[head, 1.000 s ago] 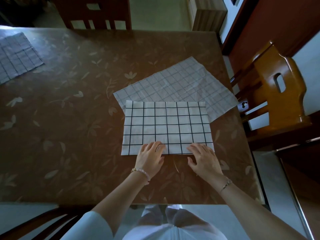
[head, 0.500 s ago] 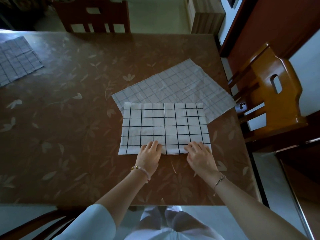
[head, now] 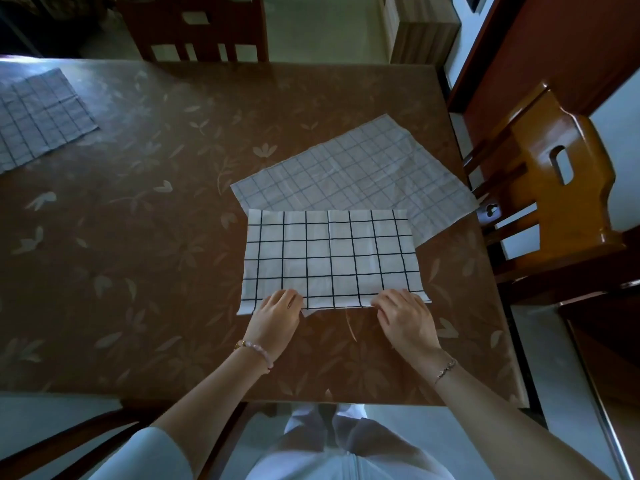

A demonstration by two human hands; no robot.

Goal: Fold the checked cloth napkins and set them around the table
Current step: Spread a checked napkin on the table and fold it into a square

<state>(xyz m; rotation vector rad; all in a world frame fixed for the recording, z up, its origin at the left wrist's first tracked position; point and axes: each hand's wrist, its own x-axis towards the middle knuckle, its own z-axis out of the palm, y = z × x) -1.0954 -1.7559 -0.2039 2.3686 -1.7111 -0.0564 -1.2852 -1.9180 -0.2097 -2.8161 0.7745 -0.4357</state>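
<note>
The left hand [head: 277, 320] and right hand [head: 405, 317] pinch the napkin [head: 330, 258] by its near edge. It lies at 12 o'clock from the curled fingers [head: 289, 296].

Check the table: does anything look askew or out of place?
The unfolded napkin lies crooked behind the folded napkin, its right corner reaching the right edge of the table. On the folded napkin a lower layer's corner pokes out beside the left hand, so its edges misalign.
</note>
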